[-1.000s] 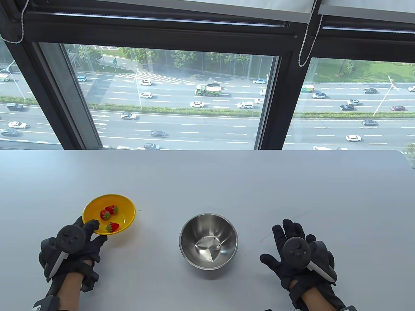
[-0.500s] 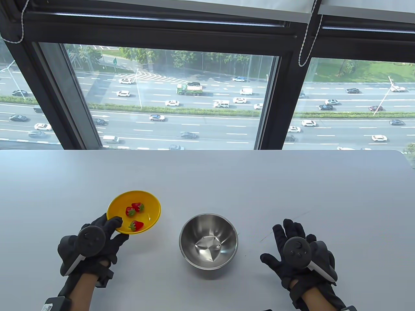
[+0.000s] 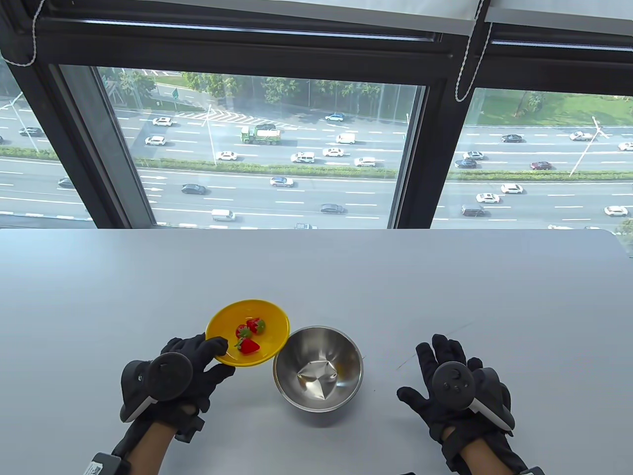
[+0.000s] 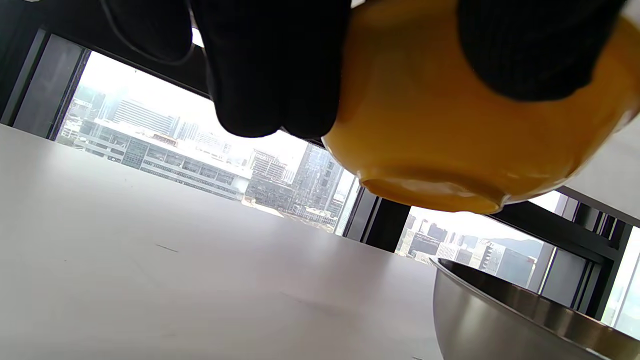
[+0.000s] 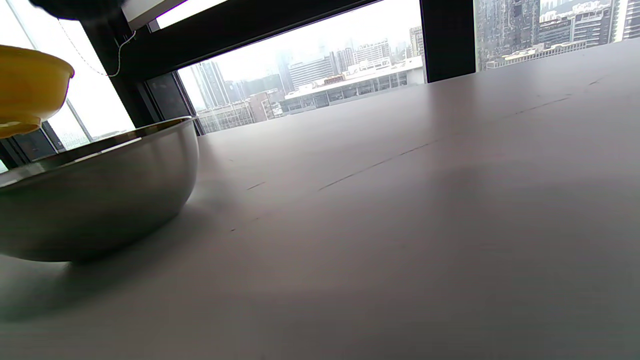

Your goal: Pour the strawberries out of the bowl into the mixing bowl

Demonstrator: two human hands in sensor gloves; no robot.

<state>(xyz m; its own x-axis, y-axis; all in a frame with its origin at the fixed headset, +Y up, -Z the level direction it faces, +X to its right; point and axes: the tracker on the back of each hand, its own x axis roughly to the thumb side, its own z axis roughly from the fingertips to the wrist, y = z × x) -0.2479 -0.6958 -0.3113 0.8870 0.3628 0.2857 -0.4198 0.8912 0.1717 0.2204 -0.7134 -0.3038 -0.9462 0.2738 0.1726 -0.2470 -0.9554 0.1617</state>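
Note:
A yellow bowl (image 3: 269, 316) with three strawberries (image 3: 248, 334) is held in the air by my left hand (image 3: 200, 358), thumb over its near rim. Its right edge sits just above the left rim of the steel mixing bowl (image 3: 318, 368), which stands empty on the table. In the left wrist view the yellow bowl's underside (image 4: 450, 130) shows with my fingers (image 4: 270, 65) beneath it and the mixing bowl (image 4: 500, 315) below right. My right hand (image 3: 447, 373) rests flat on the table, fingers spread, right of the mixing bowl. The right wrist view shows the mixing bowl (image 5: 95, 195) and the yellow bowl (image 5: 27, 90).
The grey table (image 3: 445, 282) runs to a large window at the back. Faint scratch lines (image 3: 435, 341) mark the surface near my right hand.
My left hand has carried the yellow bowl with the strawberries to the right, from the table's left side up to the mixing bowl's left rim. My right hand has not moved.

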